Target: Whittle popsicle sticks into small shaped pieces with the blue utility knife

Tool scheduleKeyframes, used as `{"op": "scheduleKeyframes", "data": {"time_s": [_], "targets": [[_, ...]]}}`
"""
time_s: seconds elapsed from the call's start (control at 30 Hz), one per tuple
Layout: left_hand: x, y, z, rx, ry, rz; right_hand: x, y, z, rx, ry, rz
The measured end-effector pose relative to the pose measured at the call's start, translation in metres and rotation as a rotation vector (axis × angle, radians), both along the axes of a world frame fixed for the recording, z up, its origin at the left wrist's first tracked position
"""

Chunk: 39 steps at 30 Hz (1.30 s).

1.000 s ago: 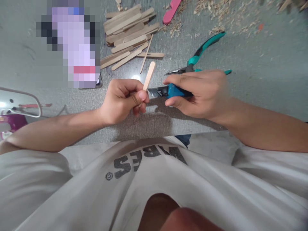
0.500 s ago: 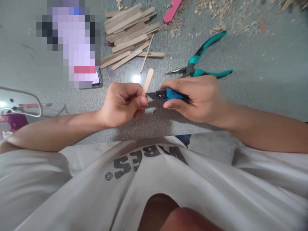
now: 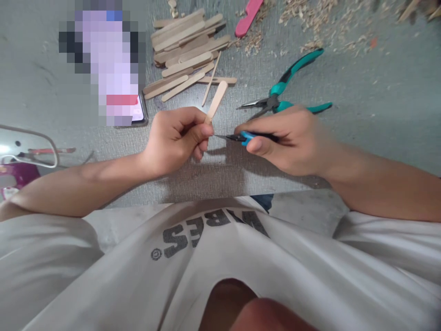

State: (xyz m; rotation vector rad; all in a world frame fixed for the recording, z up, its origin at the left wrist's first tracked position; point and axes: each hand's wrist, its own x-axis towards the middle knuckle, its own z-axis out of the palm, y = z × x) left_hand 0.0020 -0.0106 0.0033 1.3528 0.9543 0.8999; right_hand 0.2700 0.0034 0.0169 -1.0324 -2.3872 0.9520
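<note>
Between thumb and fingers, my left hand [image 3: 179, 140] pinches a pale wooden craft stick [image 3: 217, 101]; its rounded end points up and to the right, and its lower end is hidden in the fingers. My right hand [image 3: 287, 140] grips a blue and black utility knife [image 3: 247, 137]. The knife's thin blade reaches left to the fingertips of my left hand, close to the stick's lower part. Whether the blade touches the wood I cannot tell. Just beyond my right hand lie teal-handled long-nose pliers [image 3: 274, 100], their jaws apart.
A pile of craft sticks [image 3: 186, 57] lies beyond my left hand. Wood shavings [image 3: 310, 20] and a pink notched piece [image 3: 248, 18] are at the back. A phone [image 3: 139, 112], mostly blurred out, lies left of the pile. A white cable [image 3: 51, 142] loops at the left edge.
The craft stick has risen slightly, and more of it shows above my left fingers. My right hand has shifted a little right with the knife, whose blade now appears turned more edge-on.
</note>
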Motion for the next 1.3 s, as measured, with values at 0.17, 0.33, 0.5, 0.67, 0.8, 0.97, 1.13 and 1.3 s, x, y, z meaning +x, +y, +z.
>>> {"op": "scheduleKeyframes", "data": {"time_s": [0.17, 0.33, 0.5, 0.67, 0.8, 0.97, 1.13, 1.3], "targets": [[-0.0013, 0.0008, -0.0021, -0.01, -0.031, -0.024, -0.0039, -0.0027, 0.0058, 0.062, -0.032, -0.078], [-0.0015, -0.0012, -0.0032, -0.048, -0.046, -0.031, -0.0017, -0.0008, 0.0047, 0.087, -0.073, -0.112], [-0.0005, -0.0037, -0.0012, -0.02, -0.024, -0.015, -0.0017, -0.0017, 0.0053, 0.097, -0.096, -0.093], [0.0008, -0.0047, 0.0, 0.011, 0.024, 0.058, -0.0023, -0.0014, 0.0025, 0.163, -0.156, -0.18], [0.0009, -0.0047, -0.0007, 0.005, 0.017, 0.076, -0.0014, -0.0002, 0.0022, 0.168, -0.128, -0.179], [0.0002, -0.0031, -0.0019, -0.007, -0.029, 0.024, -0.002, -0.0016, 0.0048, 0.148, -0.163, -0.109], [-0.0015, -0.0011, -0.0048, -0.03, -0.082, -0.031, 0.0006, -0.0003, -0.0013, 0.196, -0.138, -0.075], [-0.0023, -0.0005, -0.0056, -0.036, -0.098, -0.039, 0.0021, 0.0007, -0.0032, 0.219, -0.099, -0.039]]}}
